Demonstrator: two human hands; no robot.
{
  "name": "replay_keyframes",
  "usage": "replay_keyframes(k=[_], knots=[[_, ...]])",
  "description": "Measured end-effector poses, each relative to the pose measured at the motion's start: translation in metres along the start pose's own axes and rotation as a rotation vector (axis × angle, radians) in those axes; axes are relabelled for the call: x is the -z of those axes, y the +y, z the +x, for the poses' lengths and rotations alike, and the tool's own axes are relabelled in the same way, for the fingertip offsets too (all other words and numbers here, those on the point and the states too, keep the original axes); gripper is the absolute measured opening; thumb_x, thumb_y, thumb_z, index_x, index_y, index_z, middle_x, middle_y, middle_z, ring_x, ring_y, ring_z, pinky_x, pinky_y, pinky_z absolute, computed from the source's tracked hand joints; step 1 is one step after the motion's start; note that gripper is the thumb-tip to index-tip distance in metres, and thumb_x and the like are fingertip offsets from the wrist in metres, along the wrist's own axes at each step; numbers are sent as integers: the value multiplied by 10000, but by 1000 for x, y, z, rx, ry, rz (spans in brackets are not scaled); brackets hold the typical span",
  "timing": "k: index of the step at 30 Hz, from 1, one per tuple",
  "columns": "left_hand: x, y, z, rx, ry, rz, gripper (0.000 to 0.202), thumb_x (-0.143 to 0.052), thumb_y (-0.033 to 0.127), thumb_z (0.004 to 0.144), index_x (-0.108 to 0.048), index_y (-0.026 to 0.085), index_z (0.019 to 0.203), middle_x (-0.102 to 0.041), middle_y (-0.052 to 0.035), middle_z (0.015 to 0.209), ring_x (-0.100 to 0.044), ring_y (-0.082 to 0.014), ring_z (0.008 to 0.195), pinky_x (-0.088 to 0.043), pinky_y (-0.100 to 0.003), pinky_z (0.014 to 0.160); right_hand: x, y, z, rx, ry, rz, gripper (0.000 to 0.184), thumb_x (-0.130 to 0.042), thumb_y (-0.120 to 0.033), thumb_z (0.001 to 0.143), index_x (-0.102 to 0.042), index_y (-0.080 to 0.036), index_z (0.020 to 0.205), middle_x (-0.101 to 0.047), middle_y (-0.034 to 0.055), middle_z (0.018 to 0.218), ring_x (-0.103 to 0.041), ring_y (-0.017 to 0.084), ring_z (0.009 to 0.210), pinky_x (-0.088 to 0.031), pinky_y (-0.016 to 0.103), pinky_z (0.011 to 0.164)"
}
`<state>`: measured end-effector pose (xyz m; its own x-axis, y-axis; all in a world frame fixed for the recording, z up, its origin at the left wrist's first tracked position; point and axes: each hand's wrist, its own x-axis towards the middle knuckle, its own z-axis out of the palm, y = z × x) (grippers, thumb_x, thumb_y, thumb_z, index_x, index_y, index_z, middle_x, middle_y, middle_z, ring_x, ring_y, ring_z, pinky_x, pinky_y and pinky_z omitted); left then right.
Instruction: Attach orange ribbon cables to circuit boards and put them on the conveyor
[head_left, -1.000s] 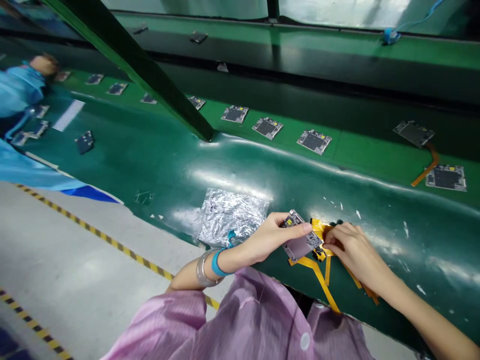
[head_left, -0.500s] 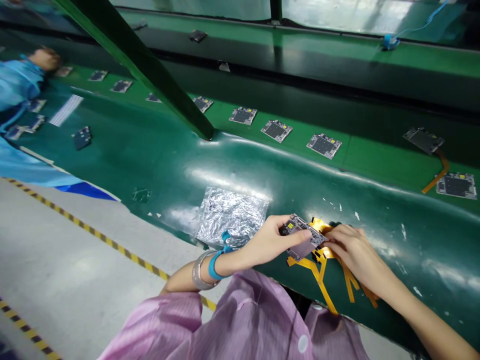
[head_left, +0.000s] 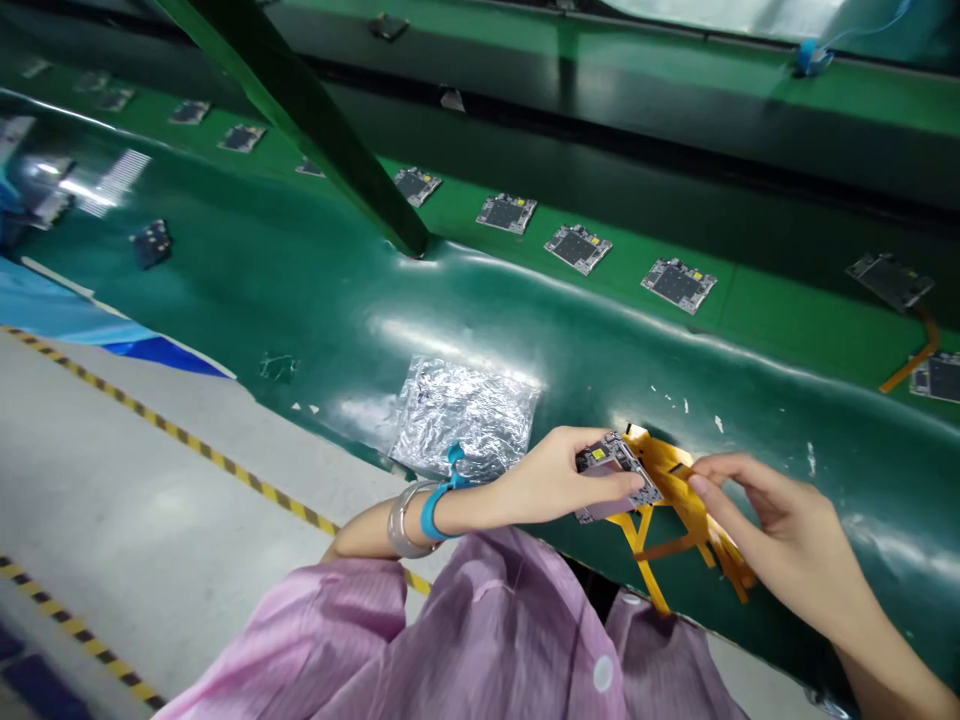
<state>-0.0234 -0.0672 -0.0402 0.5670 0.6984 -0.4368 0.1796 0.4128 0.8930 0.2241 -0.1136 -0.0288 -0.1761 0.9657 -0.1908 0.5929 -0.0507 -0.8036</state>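
Observation:
My left hand pinches a small grey circuit board by its edges, just above the near edge of the dark green mat. Orange flex strips hang from the board and spread over the mat's edge. My right hand is to the right of the board, fingers curled, with its fingertips on the orange strips. A blue band and a metal bangle sit on my left wrist.
A crumpled silver foil bag lies on the mat left of my left hand. Several circuit boards lie in a row on the lighter green belt behind. A green slanted post rises at the mat's far edge. Blue cloth shows at far left.
My right hand has drawn back to the right from the board, its fingertips now on the orange strips. The view has swung slightly; the blue-clad person at far left is out of sight.

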Motion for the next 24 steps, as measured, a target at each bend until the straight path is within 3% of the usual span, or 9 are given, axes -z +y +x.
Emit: replay_keyframes(k=[5,17,24], knots=[[-1,4,-2,3,-67,57,320,-716,443,864,-629,143,794,-531,45,666,-425,-71,594,-335,-195,528,-1,-16,-3,-32,-201,-9,205,-603,-388,963,-702,-246,853,-688,-22,751,-632,147,669,-484,252,618],[0,5,-4,31,-103,259,346,-678,485,872,-663,144,817,-585,28,685,-446,-89,604,-330,-218,539,2,-26,3,-26,-247,-47,165,-583,-338,904,-665,-268,780,-654,-19,658,-601,167,571,-433,273,513],[-2,2,-4,0,-129,418,390,-671,507,889,-643,139,766,-564,32,673,-434,-89,628,-305,-215,535,2,-34,13,48,-356,-153,168,-539,-213,835,-498,-259,678,-511,-49,550,-451,124,445,-336,264,430]])
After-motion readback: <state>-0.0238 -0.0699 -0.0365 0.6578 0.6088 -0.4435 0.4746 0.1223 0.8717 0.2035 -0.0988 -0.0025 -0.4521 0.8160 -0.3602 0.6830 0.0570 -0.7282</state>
